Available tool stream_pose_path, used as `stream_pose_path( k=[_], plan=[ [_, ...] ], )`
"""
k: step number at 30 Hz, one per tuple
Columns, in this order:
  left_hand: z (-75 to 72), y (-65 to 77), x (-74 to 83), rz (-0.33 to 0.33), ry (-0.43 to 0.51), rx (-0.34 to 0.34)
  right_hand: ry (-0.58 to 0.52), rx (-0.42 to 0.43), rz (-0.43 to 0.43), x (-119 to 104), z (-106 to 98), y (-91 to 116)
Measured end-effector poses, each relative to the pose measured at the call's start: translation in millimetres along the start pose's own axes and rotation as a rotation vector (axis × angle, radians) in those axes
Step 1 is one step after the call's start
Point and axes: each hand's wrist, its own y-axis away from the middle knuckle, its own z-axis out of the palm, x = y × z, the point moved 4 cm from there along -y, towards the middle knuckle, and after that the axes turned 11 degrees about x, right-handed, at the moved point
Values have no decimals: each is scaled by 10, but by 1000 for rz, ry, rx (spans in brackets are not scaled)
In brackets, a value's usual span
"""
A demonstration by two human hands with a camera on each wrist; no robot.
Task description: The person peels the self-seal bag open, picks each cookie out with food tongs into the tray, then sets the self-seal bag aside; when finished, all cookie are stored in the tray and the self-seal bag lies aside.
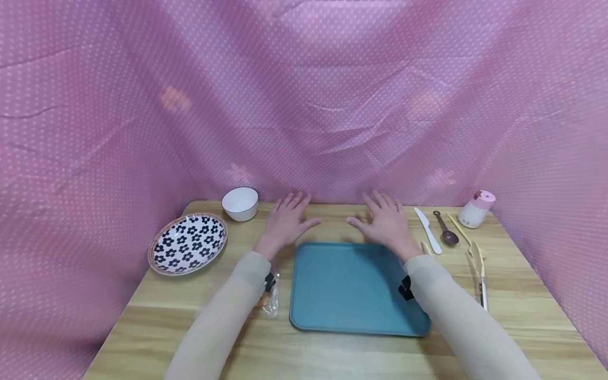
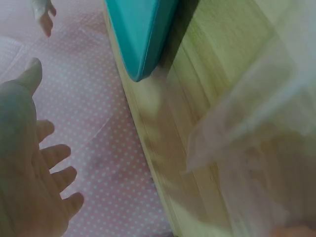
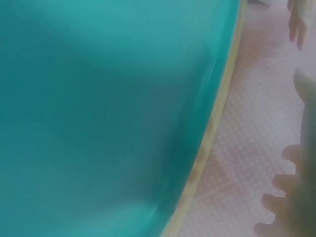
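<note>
In the head view my left hand (image 1: pixel 285 221) is stretched out with spread fingers between the white bowl (image 1: pixel 240 205) and the back left corner of the teal tray (image 1: pixel 356 290). My right hand (image 1: pixel 386 224) reaches over the tray's back right part, its fingers spread as well. Neither hand holds anything. A clear plastic bag (image 1: pixel 273 303) with something brownish in it lies left of the tray, partly hidden by my left forearm; its film (image 2: pixel 247 133) shows in the left wrist view. The tray's bare surface (image 3: pixel 113 108) fills much of the right wrist view.
A flower-patterned oval plate (image 1: pixel 190 244) sits at the left. To the right lie a white knife (image 1: pixel 428 230), a brown scoop (image 1: pixel 447 230), yellow sticks (image 1: pixel 459 228) and tongs (image 1: pixel 480 272). A white jar with a pink lid (image 1: pixel 476 209) is tipped near the back right corner. Pink cloth (image 1: pixel 332 105) hangs behind.
</note>
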Motion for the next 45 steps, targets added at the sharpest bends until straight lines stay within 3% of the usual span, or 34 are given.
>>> stream_pose_path(
  k=[7,11,17,26,30,37,45],
  plan=[
    [-125,247,-294,-48,55,-30,-51,4,-42,-341,15,50],
    [-257,505,-496,-58,40,-59,-50,30,-93,-676,39,118],
    [-455,927,-770,-34,13,-86,-75,-4,-129,-1161,108,231],
    [-566,1524,-1105,-114,149,-160,-34,-120,-234,-1797,120,486],
    [-634,1689,-1153,-59,114,-156,-48,-154,-290,-2039,126,623],
    [-747,1947,-1086,8,106,-149,-32,-227,-351,-2285,216,811],
    [-718,2240,-1155,-21,96,-171,-36,-316,-397,-2448,320,921]
  ],
)
